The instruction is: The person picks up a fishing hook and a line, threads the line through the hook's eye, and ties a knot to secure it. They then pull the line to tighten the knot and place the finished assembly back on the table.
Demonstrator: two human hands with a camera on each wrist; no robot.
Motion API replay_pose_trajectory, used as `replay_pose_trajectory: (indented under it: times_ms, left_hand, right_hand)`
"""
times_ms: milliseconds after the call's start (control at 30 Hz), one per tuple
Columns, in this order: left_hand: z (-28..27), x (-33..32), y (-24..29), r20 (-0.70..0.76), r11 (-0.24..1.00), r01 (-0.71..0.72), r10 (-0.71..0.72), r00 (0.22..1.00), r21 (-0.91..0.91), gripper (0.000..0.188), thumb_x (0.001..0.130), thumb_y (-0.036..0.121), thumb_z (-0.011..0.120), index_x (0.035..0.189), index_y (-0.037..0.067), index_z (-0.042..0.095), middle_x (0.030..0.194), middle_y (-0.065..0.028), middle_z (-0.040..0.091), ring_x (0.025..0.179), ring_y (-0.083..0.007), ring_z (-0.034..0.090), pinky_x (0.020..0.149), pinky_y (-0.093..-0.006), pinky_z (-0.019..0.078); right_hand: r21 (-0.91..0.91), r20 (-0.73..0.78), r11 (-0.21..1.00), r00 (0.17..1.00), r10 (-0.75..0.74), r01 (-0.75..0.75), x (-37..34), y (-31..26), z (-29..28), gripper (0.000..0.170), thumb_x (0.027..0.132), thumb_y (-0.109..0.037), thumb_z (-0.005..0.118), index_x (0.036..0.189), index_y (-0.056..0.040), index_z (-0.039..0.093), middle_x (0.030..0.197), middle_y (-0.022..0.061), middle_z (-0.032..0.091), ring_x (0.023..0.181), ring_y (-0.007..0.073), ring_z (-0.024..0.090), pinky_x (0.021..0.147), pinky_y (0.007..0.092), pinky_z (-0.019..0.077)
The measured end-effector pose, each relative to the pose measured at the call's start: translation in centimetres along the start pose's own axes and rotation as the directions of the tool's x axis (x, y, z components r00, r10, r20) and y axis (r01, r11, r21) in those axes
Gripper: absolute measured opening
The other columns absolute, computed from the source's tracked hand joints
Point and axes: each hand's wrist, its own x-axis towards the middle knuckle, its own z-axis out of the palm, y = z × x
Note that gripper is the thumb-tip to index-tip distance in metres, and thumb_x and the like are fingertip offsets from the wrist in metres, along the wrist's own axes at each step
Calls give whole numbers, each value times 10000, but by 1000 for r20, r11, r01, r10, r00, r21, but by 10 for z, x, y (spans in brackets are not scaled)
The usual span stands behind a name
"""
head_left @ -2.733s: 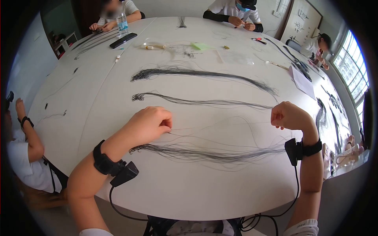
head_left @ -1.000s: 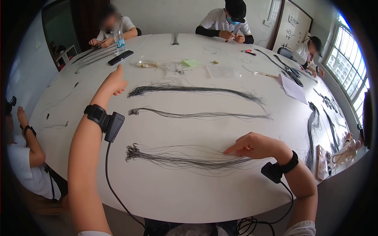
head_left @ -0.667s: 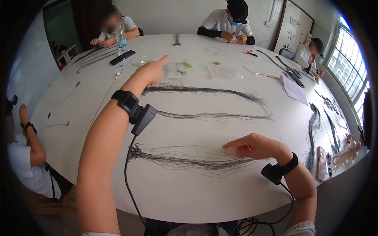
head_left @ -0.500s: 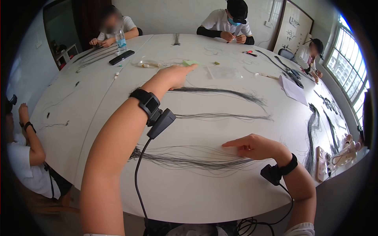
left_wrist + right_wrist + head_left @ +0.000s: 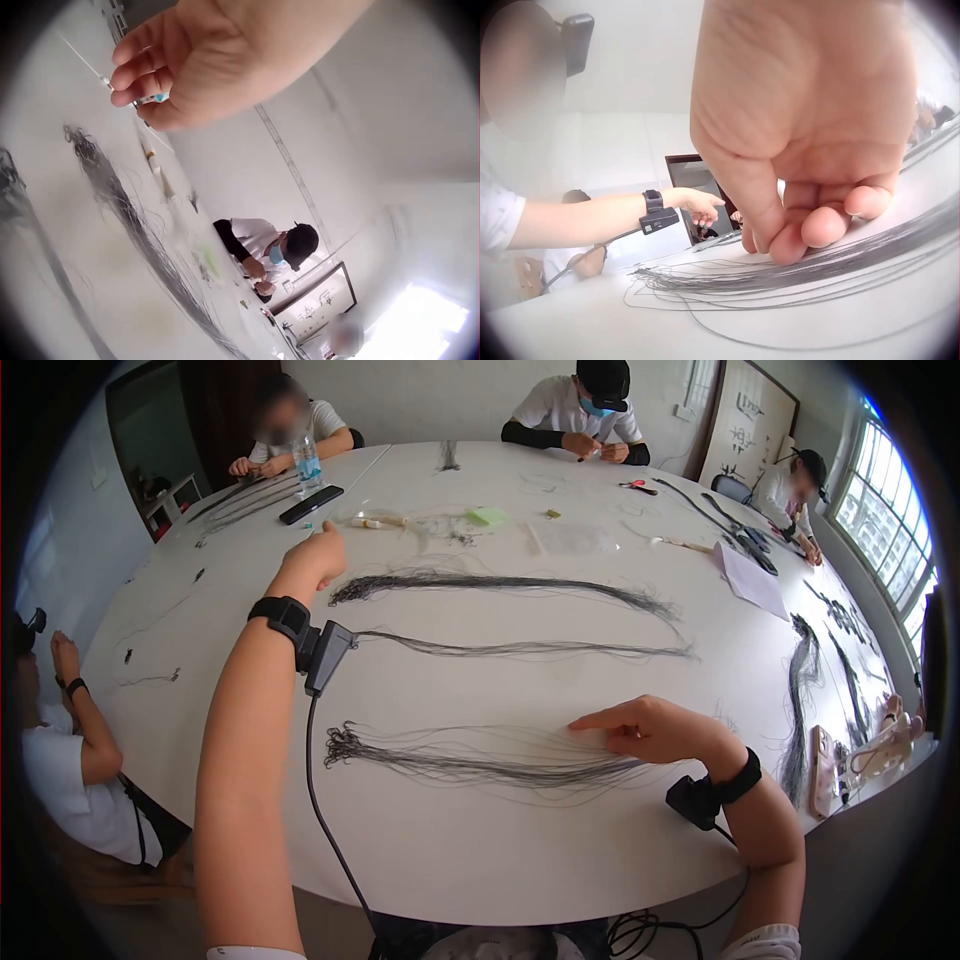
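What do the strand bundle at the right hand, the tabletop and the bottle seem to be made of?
Strand bundle: fine dark fibre, perhaps hair or synthetic; the strands look thin, bendy and looped at one end.
Tabletop: smooth white laminate or paint, perhaps; soft glare at its right.
Bottle: likely clear, shiny plastic; it looks partly see-through.

Left arm [image 5: 245, 770] stretched well forward, left hand [image 5: 316, 559] raised with index finger [image 5: 715, 201] extended and other fingers [image 5: 142, 65] loosely bent, right arm [image 5: 758, 810] bent at the elbow [image 5: 788, 852], right hand [image 5: 665, 730] palm down, index finger straight, remaining fingers curled underneath.
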Motion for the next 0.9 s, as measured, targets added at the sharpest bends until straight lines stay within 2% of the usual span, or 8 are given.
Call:
replay_pose_trajectory:
  times_ms: [200, 333, 400, 433, 500, 633, 800, 900]
  left_hand:
    - [-2, 0, -17, 90, 990, 109, -101, 991, -90, 766, 772, -49, 401, 1446, 39, 49, 708, -121, 613, 488, -162, 548, 428, -287, 454]
    - [-1, -4, 8, 144, 956, -204, 237, 961, -210, 889, 705, -114, 356, 1461, 282, 106, 781, -167, 596, 456, -137, 455, 389, -286, 383]
    - [51, 70, 5, -18, 748, -640, 647, 762, -175, 920, 692, -129, 344, 1448, 347, 126, 836, -179, 590, 459, -134, 425, 400, -280, 381]
    - [37, 39, 17, -19, 749, -638, 646, 763, -180, 920, 692, -129, 344, 1448, 347, 126, 836, -179, 590, 459, -134, 425, 400, -280, 381]
    - [12, -16, 47, 20, 787, -543, 573, 819, -291, 892, 694, -112, 365, 1456, 291, 137, 908, -198, 601, 467, -149, 460, 418, -288, 398]
    - [28, 9, 45, -84, 848, -494, 487, 869, -190, 825, 714, -69, 408, 1460, 147, 130, 905, -189, 628, 481, -163, 518, 448, -288, 430]
    - [15, 30, -8, -31, 993, -114, 114, 993, 3, 750, 759, 7, 453, 1415, -58, 95, 734, -117, 650, 509, -182, 582, 494, -282, 479]
    - [3, 6, -29, -64, 975, 118, -132, 989, -188, 744, 770, 12, 441, 1413, -66, 75, 690, -109, 632, 498, -175, 567, 482, -286, 475]
  right_hand:
    - [-3, 14, 999, 999, 39, -39, 1, -4, 0, 449, 782, -10, 514, 1188, -183, 598, 558, 86, 491, 482, 140, 388, 519, 266, 398]
    - [-9, 29, 998, 997, 66, -65, 2, -8, -2, 454, 779, -4, 503, 1189, -176, 596, 565, 71, 497, 487, 128, 391, 519, 260, 397]
    - [-12, 38, 997, 996, 76, -76, 3, -9, -2, 456, 779, -1, 500, 1189, -174, 596, 569, 67, 501, 491, 123, 394, 520, 258, 398]
    - [-9, 33, 996, 996, 87, -87, 3, -10, -2, 456, 778, 1, 498, 1188, -173, 598, 573, 66, 506, 495, 119, 395, 521, 256, 399]
    - [-11, 32, 995, 995, 99, -99, 2, -11, -2, 457, 778, 3, 496, 1186, -173, 600, 577, 64, 511, 498, 115, 397, 523, 254, 400]
    - [-6, 21, 995, 995, 101, -101, 2, -12, -2, 457, 775, 7, 501, 1181, -174, 605, 593, 62, 528, 504, 114, 409, 526, 251, 404]
    - [-29, 25, 995, 995, 101, -100, 3, -16, -3, 456, 773, 10, 508, 1179, -172, 606, 607, 64, 533, 508, 117, 414, 525, 253, 403]
    - [-45, 23, 994, 995, 98, -97, 3, -17, -3, 449, 773, 10, 512, 1174, -168, 608, 600, 70, 524, 504, 124, 407, 521, 256, 400]
